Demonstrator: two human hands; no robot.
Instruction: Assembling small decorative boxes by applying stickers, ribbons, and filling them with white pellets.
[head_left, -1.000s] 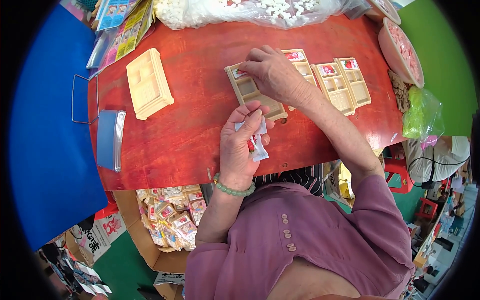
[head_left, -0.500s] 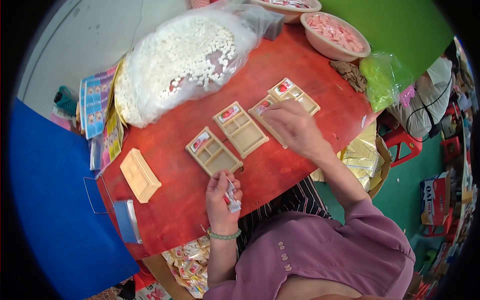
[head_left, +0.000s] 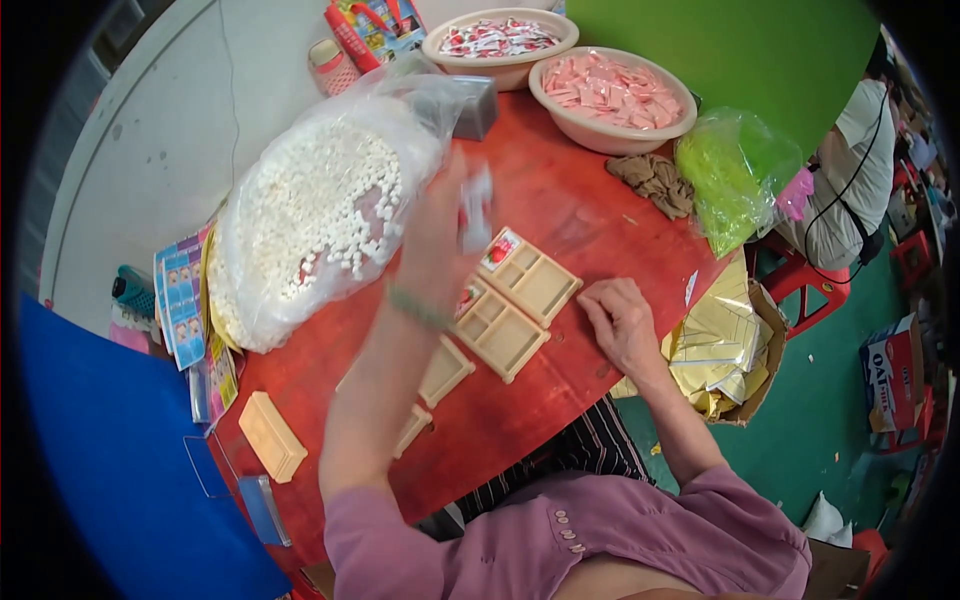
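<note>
My left hand (head_left: 445,225), smeared by motion, is stretched over the table beyond the trays. Small white-and-red packets (head_left: 477,210) show at its fingers. My right hand (head_left: 622,318) rests at the table's near right, fingers loosely curved and thumb apart, with nothing visible in it. It is beside the corner of a beige compartment tray (head_left: 543,290) with a red-printed packet (head_left: 500,249) in its upper compartment. A second tray (head_left: 502,345) adjoins it. My left forearm partly covers two more trays, one of them a beige tray (head_left: 446,375).
A clear bag of white pellets (head_left: 320,190) lies at the left. Behind stand a bowl of red-and-white packets (head_left: 500,70) and a bowl of pink packets (head_left: 612,135). A brown cloth (head_left: 650,183), a green-filled bag (head_left: 735,175) and an upturned beige tray (head_left: 270,435) lie around.
My left hand has swung forward from the near edge, packets still at its fingers. My right hand has drawn back from the trays to the right. The view has shifted.
</note>
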